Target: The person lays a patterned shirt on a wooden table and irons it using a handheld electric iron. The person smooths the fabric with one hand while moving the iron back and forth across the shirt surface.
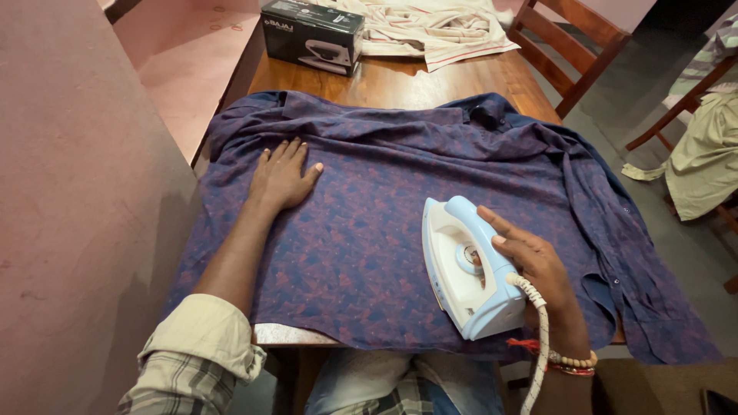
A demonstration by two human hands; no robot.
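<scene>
One dark blue patterned shirt (400,207) was spread wide across the wooden surface (400,81), its edges draped over the near and right sides. The left hand (283,175) was laid flat on the cloth, fingers open and splayed, near the shirt's upper left part, apparently so the fabric was kept taut and stopped from sliding. One iron (469,269), white and pale blue, was set sole-down on the shirt toward the near right. Its handle was gripped by the right hand (538,265), fingers curled over the top, and a braided cord (538,338) was trailed off past the wrist toward the near edge, likely so it was kept clear of the cloth. Beaded bands (573,361) were worn on that wrist.

At the far end of the surface one dark cardboard box (314,34), printed with a picture of an iron, was stood beside one pale striped cloth (430,27), both well apart from the shirt. One wooden chair (573,42) was seen at the far right, and another garment, pale green (703,154), was hung over furniture at the right edge. A plain wall (69,200) was pressed close along the left.
</scene>
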